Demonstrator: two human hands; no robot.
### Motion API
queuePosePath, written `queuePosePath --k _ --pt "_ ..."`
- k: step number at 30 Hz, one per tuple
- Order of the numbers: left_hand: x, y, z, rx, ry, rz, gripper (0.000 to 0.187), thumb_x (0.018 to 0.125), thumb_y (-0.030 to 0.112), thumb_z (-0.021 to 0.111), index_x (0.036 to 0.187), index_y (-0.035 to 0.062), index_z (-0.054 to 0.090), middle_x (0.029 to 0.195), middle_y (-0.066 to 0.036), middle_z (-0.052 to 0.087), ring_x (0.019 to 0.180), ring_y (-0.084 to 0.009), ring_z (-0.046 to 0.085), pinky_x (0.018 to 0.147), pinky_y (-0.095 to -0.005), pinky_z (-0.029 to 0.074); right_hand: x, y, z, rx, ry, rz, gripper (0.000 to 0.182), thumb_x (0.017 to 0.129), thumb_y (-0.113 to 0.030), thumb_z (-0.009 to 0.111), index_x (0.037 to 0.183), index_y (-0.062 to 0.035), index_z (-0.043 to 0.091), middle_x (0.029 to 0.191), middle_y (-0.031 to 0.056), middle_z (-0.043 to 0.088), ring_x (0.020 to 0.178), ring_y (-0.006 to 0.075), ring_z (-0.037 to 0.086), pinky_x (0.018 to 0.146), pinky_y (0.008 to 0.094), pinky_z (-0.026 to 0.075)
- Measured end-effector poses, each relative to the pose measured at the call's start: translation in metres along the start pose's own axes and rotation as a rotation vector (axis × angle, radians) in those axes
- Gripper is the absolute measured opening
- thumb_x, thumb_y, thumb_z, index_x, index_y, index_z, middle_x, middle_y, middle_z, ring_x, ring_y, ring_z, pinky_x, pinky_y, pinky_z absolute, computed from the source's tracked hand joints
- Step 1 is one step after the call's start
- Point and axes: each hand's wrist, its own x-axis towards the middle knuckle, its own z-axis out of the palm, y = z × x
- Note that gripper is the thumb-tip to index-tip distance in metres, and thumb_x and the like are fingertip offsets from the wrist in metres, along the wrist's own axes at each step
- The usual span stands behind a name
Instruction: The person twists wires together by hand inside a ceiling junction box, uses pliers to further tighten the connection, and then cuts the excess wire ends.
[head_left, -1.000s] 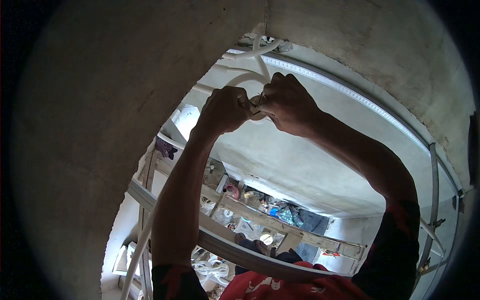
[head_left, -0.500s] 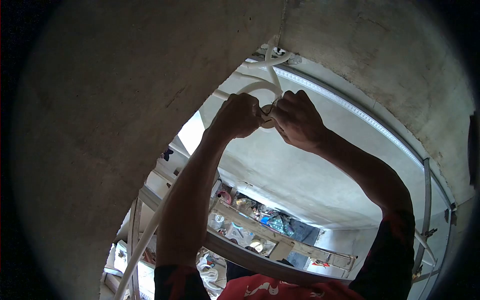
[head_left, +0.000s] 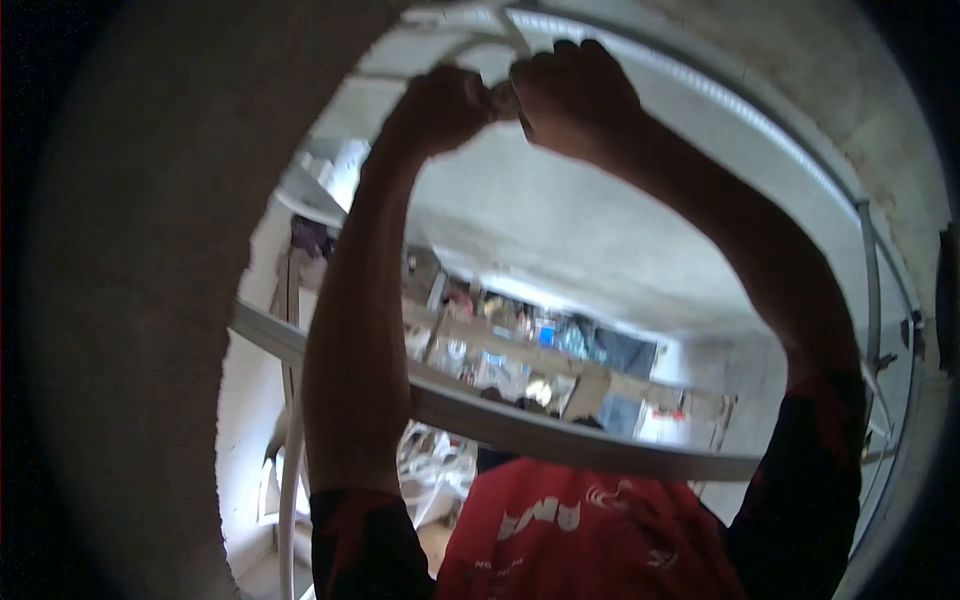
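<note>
Both my arms are raised high, with the fists close together below the ceiling frame. A small round pale junction box (head_left: 505, 101) sits between them, blurred and partly covered by fingers. My left hand (head_left: 445, 110) is closed, its fingertips pinching the box's left side. Closed too, my right hand (head_left: 578, 98) grips at the right side of the box; whether it also holds thin wires cannot be made out. White corrugated conduit (head_left: 481, 42) curves just above the hands.
A metal channel (head_left: 560, 435) crosses below my arms, and a perforated metal rail (head_left: 720, 90) curves along the upper right wall. Rough concrete (head_left: 150, 250) fills the left side. Far below, a wooden plank (head_left: 600, 378) and scattered items lie on the floor. A white pipe (head_left: 291, 490) runs at lower left.
The view has tilted downward, so my hands and the box sit higher in the picture and more of the red shirt shows. Both hands stay closed at the box. The picture is now blurrier.
</note>
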Motion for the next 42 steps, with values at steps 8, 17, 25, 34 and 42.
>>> queuePosePath --k 8,17,25,34,42 --pt "-0.011 0.01 -0.002 -0.101 -0.012 -0.056 0.036 0.091 0.034 0.069 0.094 -0.0014 0.074 0.089 -0.022 0.074 0.086 -0.0368 0.073 0.082 -0.0475 0.057 0.0 -0.014 -0.013 0.087 -0.098 0.154 0.016 0.084 -0.023 0.071 0.083 -0.0074 0.074 0.075 0.0133 0.074 0.072 0.0289 0.074 0.066 0.0463 0.054" --pt "-0.018 0.014 -0.007 -0.357 -0.101 -0.203 0.025 0.091 0.022 0.071 0.094 -0.0024 0.069 0.078 -0.015 0.071 0.071 -0.0207 0.071 0.066 -0.0369 0.06 -0.001 -0.031 -0.01 -0.045 -0.08 0.145 0.012 0.081 -0.022 0.072 0.079 -0.0108 0.074 0.069 0.0076 0.071 0.068 0.0249 0.071 0.066 0.0422 0.049" --pt "-0.022 0.01 -0.007 -0.61 -0.165 -0.191 0.014 0.094 0.011 0.067 0.09 -0.003 0.066 0.082 -0.008 0.068 0.069 -0.0163 0.068 0.067 -0.0333 0.065 0.0 -0.035 -0.01 0.027 -0.023 0.173 0.017 0.084 -0.019 0.071 0.071 -0.009 0.072 0.069 0.0087 0.071 0.067 0.0253 0.07 0.068 0.0436 0.048" --pt "-0.022 0.01 0.001 -0.592 -0.143 -0.165 0.014 0.09 0.007 0.069 0.093 -0.004 0.061 0.088 -0.015 0.071 0.081 -0.0216 0.075 0.072 -0.0354 0.067 0.007 -0.034 -0.001 0.257 -0.122 0.402 0.017 0.086 -0.026 0.074 0.083 -0.0092 0.077 0.083 0.0114 0.076 0.076 0.0295 0.076 0.066 0.0466 0.056" --pt "-0.011 0.005 0.012 -0.553 0.0 -0.12 0.01 0.088 0.002 0.07 0.087 -0.0056 0.063 0.08 -0.016 0.073 0.07 -0.0226 0.078 0.061 -0.0308 0.064 0.005 -0.033 0.001 0.289 -0.043 0.433 0.027 0.084 -0.031 0.077 0.08 -0.0042 0.073 0.072 0.0135 0.072 0.069 0.0311 0.075 0.062 0.0461 0.061"
